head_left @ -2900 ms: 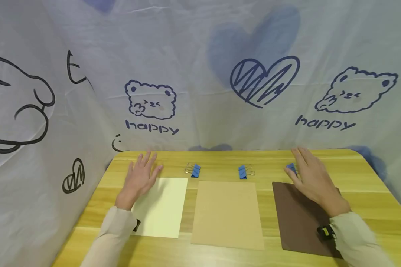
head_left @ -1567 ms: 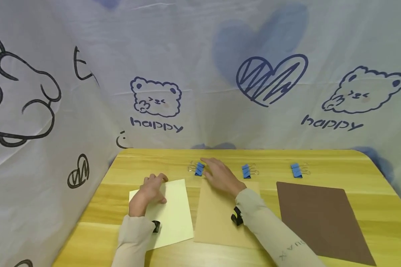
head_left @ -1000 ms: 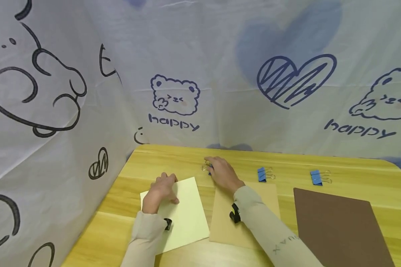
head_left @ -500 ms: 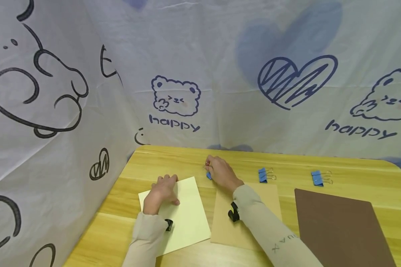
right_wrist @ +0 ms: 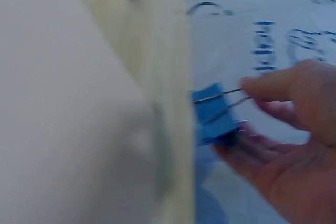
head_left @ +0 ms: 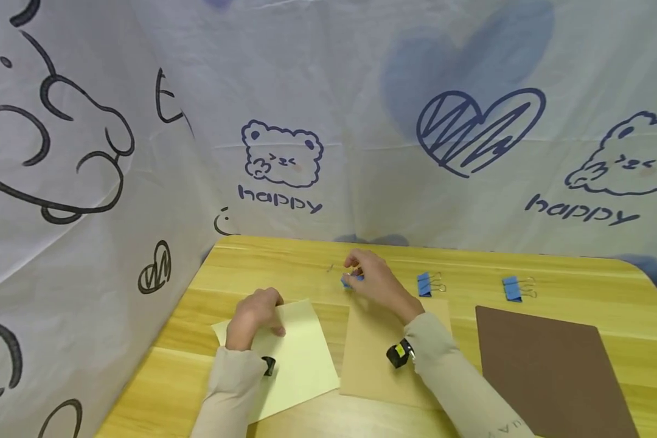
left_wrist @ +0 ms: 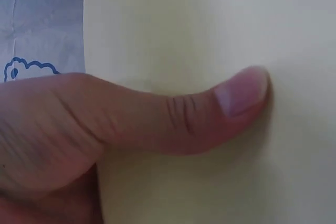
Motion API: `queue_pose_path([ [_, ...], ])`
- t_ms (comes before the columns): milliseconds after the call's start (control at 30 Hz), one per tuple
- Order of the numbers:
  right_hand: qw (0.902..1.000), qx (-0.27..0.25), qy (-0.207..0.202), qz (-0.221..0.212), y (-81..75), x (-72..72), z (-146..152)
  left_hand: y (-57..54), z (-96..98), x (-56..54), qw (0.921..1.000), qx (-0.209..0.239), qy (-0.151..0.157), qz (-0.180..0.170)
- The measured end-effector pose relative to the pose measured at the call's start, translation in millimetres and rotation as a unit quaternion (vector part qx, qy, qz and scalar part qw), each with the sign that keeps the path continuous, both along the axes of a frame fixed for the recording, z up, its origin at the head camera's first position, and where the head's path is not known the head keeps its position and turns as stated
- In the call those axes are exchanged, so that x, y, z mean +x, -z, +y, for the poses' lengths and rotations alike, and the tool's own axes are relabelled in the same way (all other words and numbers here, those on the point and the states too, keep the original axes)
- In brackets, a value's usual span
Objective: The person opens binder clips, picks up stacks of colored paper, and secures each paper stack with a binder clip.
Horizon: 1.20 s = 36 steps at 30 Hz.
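Note:
My left hand (head_left: 253,315) grips a cream sheet of paper (head_left: 302,362) by its far left part. In the left wrist view the thumb (left_wrist: 210,114) lies across the paper's face, and the other fingers are mostly hidden behind it. My right hand (head_left: 380,285) pinches a blue binder clip (right_wrist: 215,114) just beyond the tan sheet (head_left: 385,365). The clip's wire handles show between thumb and fingers in the right wrist view, one lying across the blue body. The cream sheet lies turned at an angle, its near right corner close to the tan sheet.
Two more blue binder clips (head_left: 424,285) lie along the back of the wooden table (head_left: 285,261), the other clip (head_left: 511,289) farther right. A dark brown sheet (head_left: 553,365) lies at the right. White cloth (head_left: 361,121) with drawings hangs behind and at the left.
My right hand went from above the brown sheet to the leftmost clip, picked it up and turned it. My left hand took hold of the cream sheet, which rotated and shifted toward me.

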State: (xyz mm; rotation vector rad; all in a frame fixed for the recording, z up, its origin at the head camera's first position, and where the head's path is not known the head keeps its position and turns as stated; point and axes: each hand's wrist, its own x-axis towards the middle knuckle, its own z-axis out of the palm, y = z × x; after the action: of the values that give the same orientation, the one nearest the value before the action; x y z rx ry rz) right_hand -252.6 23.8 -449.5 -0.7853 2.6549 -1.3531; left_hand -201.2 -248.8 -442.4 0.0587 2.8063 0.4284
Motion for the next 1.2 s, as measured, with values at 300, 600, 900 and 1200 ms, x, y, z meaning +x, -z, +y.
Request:
queue_pose_path([
  [300, 0.9978, 0.056, -0.033, -0.016, -15.2, 38.5, 72.4, -5.7, -10.6, 5.9, 0.9979, 0.06, 0.017, -0.018],
  [600, 0.994, 0.109, 0.007, 0.003, -37.8, 69.0, 145.5, -12.8, -39.8, 4.2, 0.9843, 0.165, 0.061, 0.008],
  [900, 0.9917, 0.105, 0.065, -0.036, -48.8, 78.1, 203.9, -23.3, -64.9, 6.5, 0.9413, 0.333, -0.032, 0.048],
  [1200, 0.9886, 0.107, 0.098, -0.039, -44.1, 79.9, 239.2, -19.6, -38.0, -9.8, 0.8723, 0.439, -0.144, 0.161],
])
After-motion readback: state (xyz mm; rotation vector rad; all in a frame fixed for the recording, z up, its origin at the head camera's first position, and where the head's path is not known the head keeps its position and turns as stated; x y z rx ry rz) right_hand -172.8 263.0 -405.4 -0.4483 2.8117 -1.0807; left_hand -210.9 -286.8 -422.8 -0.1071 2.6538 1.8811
